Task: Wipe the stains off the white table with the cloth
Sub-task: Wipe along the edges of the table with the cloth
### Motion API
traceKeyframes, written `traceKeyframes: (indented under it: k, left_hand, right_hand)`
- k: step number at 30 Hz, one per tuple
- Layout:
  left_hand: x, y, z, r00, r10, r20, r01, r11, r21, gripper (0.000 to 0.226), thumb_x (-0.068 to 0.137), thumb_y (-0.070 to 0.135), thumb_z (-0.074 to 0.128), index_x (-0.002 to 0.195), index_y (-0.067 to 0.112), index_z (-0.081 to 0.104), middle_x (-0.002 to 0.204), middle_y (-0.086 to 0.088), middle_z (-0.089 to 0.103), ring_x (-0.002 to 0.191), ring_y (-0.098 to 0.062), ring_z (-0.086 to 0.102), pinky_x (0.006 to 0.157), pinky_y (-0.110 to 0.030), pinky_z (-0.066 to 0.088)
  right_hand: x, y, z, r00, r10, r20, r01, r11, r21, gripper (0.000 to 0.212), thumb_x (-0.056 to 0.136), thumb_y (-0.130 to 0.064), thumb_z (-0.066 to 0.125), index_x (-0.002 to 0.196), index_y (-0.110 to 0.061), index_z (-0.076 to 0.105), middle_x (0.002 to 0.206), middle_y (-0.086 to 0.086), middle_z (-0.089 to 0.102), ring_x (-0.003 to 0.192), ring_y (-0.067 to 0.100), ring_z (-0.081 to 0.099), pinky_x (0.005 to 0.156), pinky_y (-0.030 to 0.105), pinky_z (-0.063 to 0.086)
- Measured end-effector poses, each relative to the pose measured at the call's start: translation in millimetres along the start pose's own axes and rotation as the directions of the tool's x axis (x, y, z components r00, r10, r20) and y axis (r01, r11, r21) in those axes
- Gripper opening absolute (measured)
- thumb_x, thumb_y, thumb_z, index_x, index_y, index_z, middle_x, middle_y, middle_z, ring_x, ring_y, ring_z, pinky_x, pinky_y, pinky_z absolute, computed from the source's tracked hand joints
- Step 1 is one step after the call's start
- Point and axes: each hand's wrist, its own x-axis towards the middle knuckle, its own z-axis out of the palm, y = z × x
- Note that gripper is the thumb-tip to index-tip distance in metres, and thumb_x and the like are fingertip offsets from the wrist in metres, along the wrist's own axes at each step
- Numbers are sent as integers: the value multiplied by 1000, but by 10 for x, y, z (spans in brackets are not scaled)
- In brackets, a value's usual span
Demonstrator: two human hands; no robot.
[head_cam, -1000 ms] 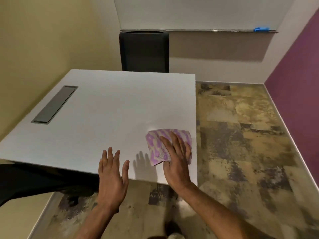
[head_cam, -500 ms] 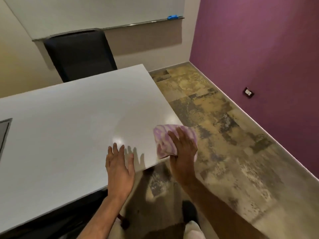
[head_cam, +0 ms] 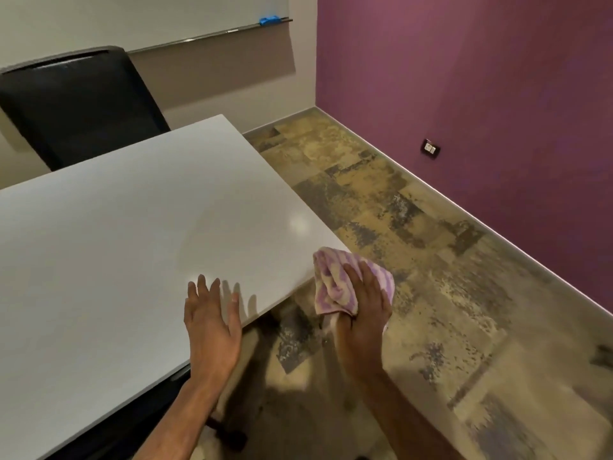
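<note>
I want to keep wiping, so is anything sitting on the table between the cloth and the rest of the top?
Nothing visible does. The right hand holds the cloth at the table's near right corner. The only thing over the top is the left hand, open near the front edge, left of the cloth.

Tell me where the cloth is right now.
In the head view the cloth is bunched in the right hand at the table's near right corner, mostly hanging past the edge over the floor.
</note>
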Motion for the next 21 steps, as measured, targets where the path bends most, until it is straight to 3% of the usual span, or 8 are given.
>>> traceKeyframes:
  k: [6,10,13,15,17,21]
  left_hand:
    - [140,-294,387,991,48,-122,-59,995,-85,64,105,55,27,154,16,36,170,-3,15,158,-9,-3,128,-51,11]
    - [258,-596,662,979,89,-184,-110,988,-111,65,104,54,28,154,14,37,171,-3,15,157,-6,-5,128,-49,9]
    - [265,-810,864,960,142,-242,-173,979,-108,64,104,51,28,153,11,38,170,-5,16,157,-6,-5,127,-45,7]
    - [289,-951,981,947,156,-282,-197,973,-121,62,103,47,30,152,10,39,170,-6,16,158,-8,-5,127,-46,8]
    - [328,-1079,1114,928,175,-330,-224,968,-116,60,103,45,32,151,10,41,170,-8,17,158,-11,-4,127,-50,9]
    - [401,-1210,1292,866,246,-434,-326,938,-120,56,102,45,35,150,15,43,170,-7,17,159,-14,-1,125,-58,12]
  right_hand:
    - [-375,450,414,1000,-10,6,10,1000,29,63,82,-19,42,143,-15,57,154,9,50,150,25,36,114,63,33]
    - [-707,736,919,989,-144,-13,145,989,22,55,94,-23,37,147,-17,53,158,15,44,152,27,32,114,58,34]
    - [-880,883,1298,949,-315,31,316,946,-70,59,105,-49,17,155,-26,38,164,11,32,155,27,25,116,53,36]
    - [-963,1031,1595,902,-431,-33,425,898,-110,52,101,-45,41,152,-31,38,159,9,38,152,27,32,111,53,43]
    - [-1022,1176,1910,861,-497,-107,475,862,-174,65,91,-33,70,148,-35,39,156,9,43,149,28,38,110,50,44]
    - [-983,1500,2365,752,-613,-243,528,780,-336,43,102,-35,61,140,-39,42,146,8,59,133,28,59,98,47,53]
